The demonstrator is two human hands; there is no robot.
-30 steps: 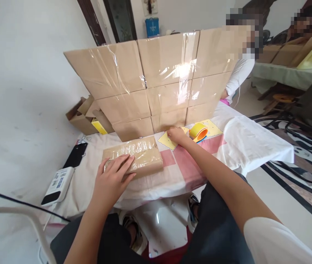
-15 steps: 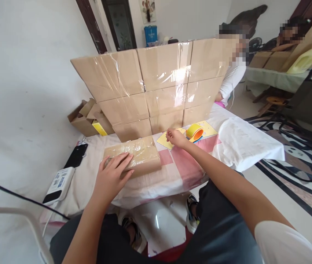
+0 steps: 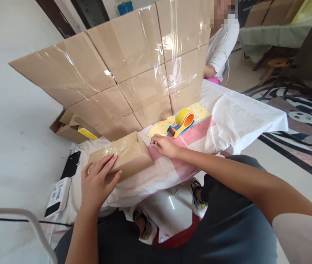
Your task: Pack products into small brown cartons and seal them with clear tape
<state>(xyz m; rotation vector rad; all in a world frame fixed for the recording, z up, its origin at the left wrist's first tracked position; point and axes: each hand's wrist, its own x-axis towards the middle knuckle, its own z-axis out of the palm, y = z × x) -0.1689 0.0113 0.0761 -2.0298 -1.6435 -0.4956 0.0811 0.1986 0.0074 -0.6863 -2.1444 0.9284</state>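
A small closed cardboard box (image 3: 129, 161) with shiny clear tape on its top lies near the table's front edge. My left hand (image 3: 98, 176) rests on the box's left part, fingers spread and thumb toward its near side. At the box's right end is my right hand (image 3: 163, 146), its fingers curled into a pinch; whatever is between the fingertips, if anything, is too small to make out. Beyond that hand, a yellow and orange tape dispenser (image 3: 183, 123) sits on a yellow patterned sheet (image 3: 158, 127).
Taped cardboard boxes form a tall wall (image 3: 128, 69) across the table's back. An open carton (image 3: 69, 126) stands behind left. A black phone (image 3: 70, 164) and a white power strip (image 3: 58, 196) lie at left. Behind the wall sits a person in a white sleeve (image 3: 221, 47).
My right hand has moved left from beside the tape dispenser to the box's right end. My left hand stays on the box. The view has tilted and shifted.
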